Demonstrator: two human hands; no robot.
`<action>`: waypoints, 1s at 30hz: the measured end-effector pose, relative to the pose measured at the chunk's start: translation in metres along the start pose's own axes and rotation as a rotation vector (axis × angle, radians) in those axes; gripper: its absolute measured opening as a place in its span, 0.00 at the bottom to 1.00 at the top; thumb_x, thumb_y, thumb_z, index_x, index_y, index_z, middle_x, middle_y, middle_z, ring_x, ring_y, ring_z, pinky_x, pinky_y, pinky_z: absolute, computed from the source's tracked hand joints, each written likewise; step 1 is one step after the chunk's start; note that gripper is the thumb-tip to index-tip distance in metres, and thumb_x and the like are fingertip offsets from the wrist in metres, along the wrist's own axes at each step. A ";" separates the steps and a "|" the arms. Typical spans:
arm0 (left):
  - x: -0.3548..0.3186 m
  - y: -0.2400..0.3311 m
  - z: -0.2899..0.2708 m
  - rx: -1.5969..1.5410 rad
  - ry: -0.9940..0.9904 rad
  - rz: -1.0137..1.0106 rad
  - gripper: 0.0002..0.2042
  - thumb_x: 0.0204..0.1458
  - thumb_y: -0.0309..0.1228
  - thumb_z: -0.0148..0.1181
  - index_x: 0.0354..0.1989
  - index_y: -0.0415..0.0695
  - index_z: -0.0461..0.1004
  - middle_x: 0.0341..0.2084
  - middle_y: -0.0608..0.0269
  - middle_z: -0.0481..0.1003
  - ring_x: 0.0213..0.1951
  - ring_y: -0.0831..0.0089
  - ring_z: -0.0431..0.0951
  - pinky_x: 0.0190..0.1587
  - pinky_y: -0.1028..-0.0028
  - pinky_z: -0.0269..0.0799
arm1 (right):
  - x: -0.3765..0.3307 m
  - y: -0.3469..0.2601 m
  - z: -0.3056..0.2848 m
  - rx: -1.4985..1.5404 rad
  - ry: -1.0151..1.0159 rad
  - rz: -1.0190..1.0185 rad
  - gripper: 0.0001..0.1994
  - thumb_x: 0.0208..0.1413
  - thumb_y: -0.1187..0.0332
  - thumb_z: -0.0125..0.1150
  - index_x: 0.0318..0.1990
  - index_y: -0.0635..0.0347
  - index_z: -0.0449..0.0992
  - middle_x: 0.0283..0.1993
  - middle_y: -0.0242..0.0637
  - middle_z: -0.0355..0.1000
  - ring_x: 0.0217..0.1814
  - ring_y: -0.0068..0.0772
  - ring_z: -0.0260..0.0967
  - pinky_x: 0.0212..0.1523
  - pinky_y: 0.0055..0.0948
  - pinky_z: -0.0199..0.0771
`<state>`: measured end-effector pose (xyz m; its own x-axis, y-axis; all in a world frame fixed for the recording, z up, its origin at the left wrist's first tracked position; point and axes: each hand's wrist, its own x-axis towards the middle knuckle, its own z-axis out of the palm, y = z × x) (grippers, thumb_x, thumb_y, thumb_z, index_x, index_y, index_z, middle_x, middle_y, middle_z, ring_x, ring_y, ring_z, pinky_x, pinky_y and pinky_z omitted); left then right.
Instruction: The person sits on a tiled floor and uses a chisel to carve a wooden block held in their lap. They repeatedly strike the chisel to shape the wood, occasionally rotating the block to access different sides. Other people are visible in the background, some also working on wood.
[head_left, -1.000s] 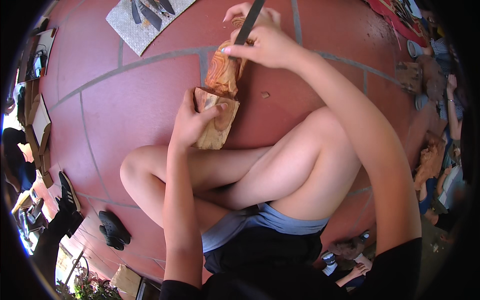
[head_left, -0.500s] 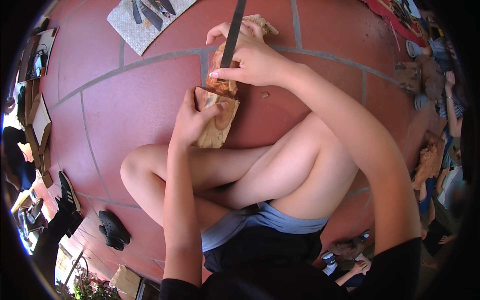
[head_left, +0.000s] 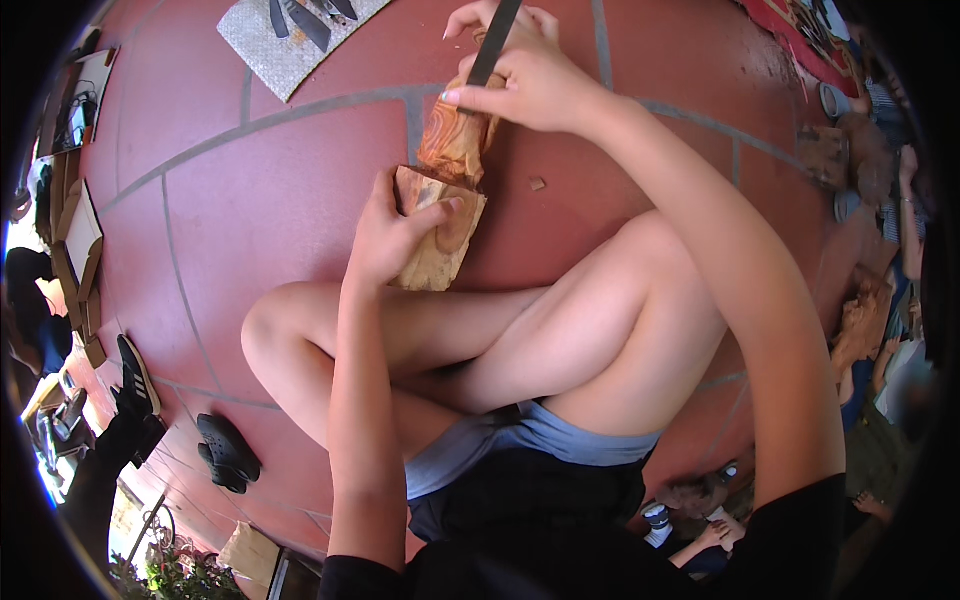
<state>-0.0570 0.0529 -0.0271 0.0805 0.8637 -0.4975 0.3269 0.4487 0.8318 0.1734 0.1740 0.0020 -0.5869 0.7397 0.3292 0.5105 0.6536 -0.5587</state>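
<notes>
A piece of wood lies in front of my crossed legs, its near end a squared pale block (head_left: 440, 250) and its far part a carved, reddish, rounded length (head_left: 450, 140) beyond a notch. My left hand (head_left: 385, 235) grips the block from the left, thumb lying on top. Over the far end, my right hand (head_left: 530, 85) is closed round a flat dark metal tool (head_left: 495, 45). The tool slants down to the carved surface, near the right thumb; whether its edge touches the wood I cannot tell. The wood's far end is partly hidden behind that hand.
A small wood chip (head_left: 538, 183) lies on the red tiled floor. Beyond, to the left, a pale woven mat (head_left: 262, 50) bears several flat dark tools (head_left: 305, 25). Black clogs (head_left: 228, 450) and a black shoe (head_left: 138, 375) stand at the left. Other people sit along the right.
My right hand has moved away from me along the carved wood, and the tool's lower end with it, uncovering more of the reddish surface. My left hand stays on the block.
</notes>
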 end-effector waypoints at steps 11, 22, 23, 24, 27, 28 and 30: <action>0.001 0.001 -0.001 -0.076 -0.017 -0.011 0.38 0.40 0.42 0.73 0.57 0.31 0.66 0.48 0.45 0.76 0.51 0.63 0.76 0.55 0.67 0.70 | -0.009 -0.027 0.006 -0.003 -0.074 -0.051 0.12 0.55 0.53 0.66 0.28 0.49 0.82 0.58 0.29 0.65 0.66 0.33 0.56 0.69 0.47 0.37; 0.001 -0.003 0.000 -0.102 -0.033 0.001 0.38 0.42 0.42 0.73 0.57 0.30 0.65 0.48 0.46 0.76 0.50 0.63 0.76 0.55 0.67 0.70 | -0.006 -0.029 0.010 0.028 -0.053 -0.064 0.12 0.49 0.54 0.69 0.26 0.51 0.81 0.55 0.30 0.66 0.65 0.36 0.56 0.69 0.51 0.38; 0.002 -0.002 0.000 -0.079 -0.032 -0.002 0.38 0.41 0.42 0.73 0.57 0.30 0.65 0.48 0.46 0.76 0.50 0.63 0.76 0.55 0.67 0.70 | -0.003 -0.017 0.006 -0.005 -0.010 -0.055 0.13 0.49 0.54 0.69 0.25 0.51 0.81 0.55 0.30 0.66 0.65 0.36 0.56 0.69 0.51 0.38; 0.002 -0.001 -0.001 -0.056 -0.030 -0.004 0.38 0.41 0.42 0.73 0.57 0.30 0.65 0.48 0.46 0.76 0.50 0.63 0.76 0.55 0.67 0.70 | -0.002 -0.006 0.002 -0.039 0.032 -0.047 0.13 0.49 0.54 0.69 0.25 0.52 0.80 0.55 0.30 0.66 0.66 0.36 0.55 0.70 0.51 0.38; 0.004 -0.008 -0.002 -0.027 -0.013 0.015 0.39 0.41 0.42 0.74 0.58 0.31 0.65 0.48 0.46 0.76 0.51 0.62 0.77 0.55 0.67 0.70 | -0.002 -0.016 0.006 -0.020 -0.011 -0.044 0.12 0.50 0.53 0.69 0.27 0.50 0.81 0.56 0.30 0.65 0.65 0.36 0.56 0.69 0.51 0.39; 0.004 -0.007 -0.001 -0.048 -0.019 0.006 0.39 0.41 0.42 0.74 0.58 0.31 0.65 0.48 0.46 0.76 0.51 0.62 0.77 0.56 0.67 0.70 | -0.006 -0.026 0.010 -0.008 -0.035 -0.059 0.12 0.50 0.53 0.69 0.28 0.50 0.82 0.57 0.30 0.65 0.65 0.36 0.56 0.68 0.51 0.40; 0.002 -0.002 0.000 -0.090 -0.032 -0.013 0.39 0.41 0.43 0.74 0.57 0.31 0.65 0.48 0.46 0.76 0.51 0.61 0.77 0.56 0.66 0.70 | -0.005 -0.027 0.010 0.002 -0.056 -0.059 0.11 0.50 0.53 0.69 0.29 0.48 0.82 0.56 0.30 0.65 0.65 0.36 0.56 0.68 0.51 0.40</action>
<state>-0.0579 0.0536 -0.0296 0.1068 0.8505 -0.5150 0.2426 0.4800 0.8430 0.1562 0.1505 0.0076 -0.6502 0.6900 0.3181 0.4732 0.6953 -0.5410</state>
